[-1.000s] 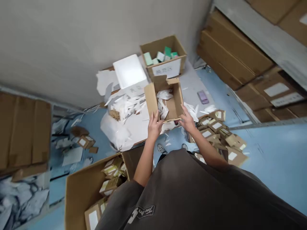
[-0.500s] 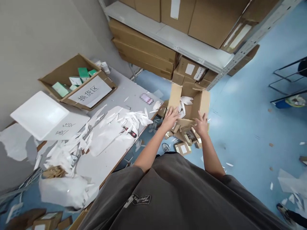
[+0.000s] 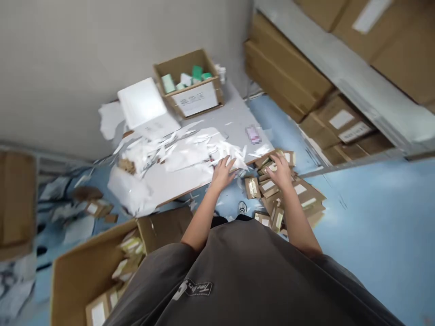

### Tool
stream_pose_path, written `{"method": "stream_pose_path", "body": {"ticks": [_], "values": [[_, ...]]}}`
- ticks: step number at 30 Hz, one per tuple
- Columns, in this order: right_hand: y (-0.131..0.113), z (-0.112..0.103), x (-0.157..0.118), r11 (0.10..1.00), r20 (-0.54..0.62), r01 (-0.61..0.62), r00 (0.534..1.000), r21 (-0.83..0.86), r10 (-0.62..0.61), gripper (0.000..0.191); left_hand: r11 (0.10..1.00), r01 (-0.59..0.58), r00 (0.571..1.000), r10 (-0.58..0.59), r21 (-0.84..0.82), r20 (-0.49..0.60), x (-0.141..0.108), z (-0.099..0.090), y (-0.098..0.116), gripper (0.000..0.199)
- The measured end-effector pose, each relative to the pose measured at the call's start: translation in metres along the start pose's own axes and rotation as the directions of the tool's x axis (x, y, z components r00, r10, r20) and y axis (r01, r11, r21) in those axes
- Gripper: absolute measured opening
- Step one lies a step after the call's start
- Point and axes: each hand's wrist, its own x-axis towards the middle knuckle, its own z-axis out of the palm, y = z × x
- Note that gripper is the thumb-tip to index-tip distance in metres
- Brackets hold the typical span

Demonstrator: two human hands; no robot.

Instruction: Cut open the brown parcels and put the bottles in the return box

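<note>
My left hand (image 3: 223,174) is at the table's near edge with its fingers spread, beside a heap of white paper scraps (image 3: 222,149). Nothing is held in it; whether the fingertips touch the scraps I cannot tell. My right hand (image 3: 280,172) hangs past the table's corner, fingers apart and empty. Below and around it, opened cardboard boxes (image 3: 307,194) lie in a pile on the floor. A small carton (image 3: 252,187) with a pale label lies between my two hands, lower down.
On the white table (image 3: 234,102) stand a carton of green and white boxes (image 3: 190,111) and a white box (image 3: 144,104). A large open carton (image 3: 73,280) holding boxes is at lower left. Metal shelving (image 3: 367,95) with brown cartons rises at right.
The view has swung left toward the table. My hands have come off the open carton with white scraps inside, which no longer shows between them. Both hands are now empty.
</note>
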Motion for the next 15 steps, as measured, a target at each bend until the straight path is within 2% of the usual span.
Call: {"method": "stream_pose_path", "body": {"ticks": [2,4,6,8,11,15], "values": [[-0.033,0.030,0.036,0.990,0.056,0.139,0.988,0.039,-0.141,0.056,0.987,0.163,0.984,-0.163,0.003,-0.066,-0.039,-0.019,-0.037,0.071],[-0.075,0.063,0.063,0.958,0.112,0.273,0.953,0.093,-0.282,0.056,0.946,0.325,0.936,-0.323,-0.011,-0.137,-0.087,-0.036,-0.069,0.073],[-0.124,0.098,0.079,0.902,0.170,0.397,0.890,0.169,-0.424,0.056,0.881,0.472,0.858,-0.469,-0.037,-0.211,-0.142,-0.049,-0.097,0.074],[-0.181,0.134,0.080,0.829,0.221,0.496,0.805,0.257,-0.550,0.057,0.800,0.595,0.759,-0.591,-0.077,-0.274,-0.203,-0.056,-0.118,0.073],[-0.276,0.188,0.053,0.706,0.280,0.599,0.653,0.377,-0.704,0.058,0.660,0.735,0.591,-0.735,-0.154,-0.333,-0.303,-0.056,-0.139,0.074],[-0.400,0.248,-0.027,0.542,0.337,0.660,0.425,0.520,-0.841,0.060,0.458,0.853,0.368,-0.868,-0.250,-0.332,-0.438,-0.042,-0.154,0.076]]}}
